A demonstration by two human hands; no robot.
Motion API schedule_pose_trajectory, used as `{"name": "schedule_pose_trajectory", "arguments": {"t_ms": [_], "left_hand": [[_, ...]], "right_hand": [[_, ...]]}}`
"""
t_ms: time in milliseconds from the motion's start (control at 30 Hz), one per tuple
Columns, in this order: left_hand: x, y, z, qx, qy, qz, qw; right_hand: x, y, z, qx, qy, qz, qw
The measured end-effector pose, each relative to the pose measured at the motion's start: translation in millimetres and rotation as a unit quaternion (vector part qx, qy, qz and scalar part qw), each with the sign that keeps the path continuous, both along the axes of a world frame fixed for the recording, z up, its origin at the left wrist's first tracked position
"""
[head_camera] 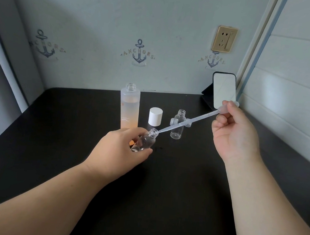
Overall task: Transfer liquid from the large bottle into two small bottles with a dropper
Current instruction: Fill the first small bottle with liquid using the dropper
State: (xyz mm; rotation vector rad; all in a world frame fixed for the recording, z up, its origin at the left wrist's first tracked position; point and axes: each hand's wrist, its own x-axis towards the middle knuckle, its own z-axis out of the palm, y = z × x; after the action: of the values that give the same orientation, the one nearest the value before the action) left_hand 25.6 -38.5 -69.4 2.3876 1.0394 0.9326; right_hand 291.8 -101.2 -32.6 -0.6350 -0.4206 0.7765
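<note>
A tall frosted bottle [129, 108] with orange liquid stands open at the back of the black table [171, 187]. My left hand [121, 149] grips a small clear bottle [145, 140], tilted with its mouth up and to the right. My right hand [233, 130] pinches the bulb of a translucent plastic dropper [188, 121]. The dropper slants down to the left, and its tip sits in the mouth of the held bottle. A second small clear bottle [178, 124] stands upright and open behind the dropper's stem.
A white cap [155, 116] stands beside the tall bottle. Two small clear caps [188, 123] lie beside the second small bottle. A phone [224, 90] leans on a stand in the back right corner. A wall runs along the right side.
</note>
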Motion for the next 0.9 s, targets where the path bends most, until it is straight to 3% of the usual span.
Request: {"name": "schedule_pose_trajectory", "arguments": {"t_ms": [500,900], "left_hand": [[-0.5,0.9,0.0,0.002,0.007,-0.003,1.000],[1.3,3.0,2.1,-0.067,0.038,-0.004,0.997]], "right_hand": [[0.2,-1.9,0.4,-0.002,-0.009,-0.007,1.000],[2.4,-2.1,-0.4,0.017,-0.001,0.009,1.000]]}}
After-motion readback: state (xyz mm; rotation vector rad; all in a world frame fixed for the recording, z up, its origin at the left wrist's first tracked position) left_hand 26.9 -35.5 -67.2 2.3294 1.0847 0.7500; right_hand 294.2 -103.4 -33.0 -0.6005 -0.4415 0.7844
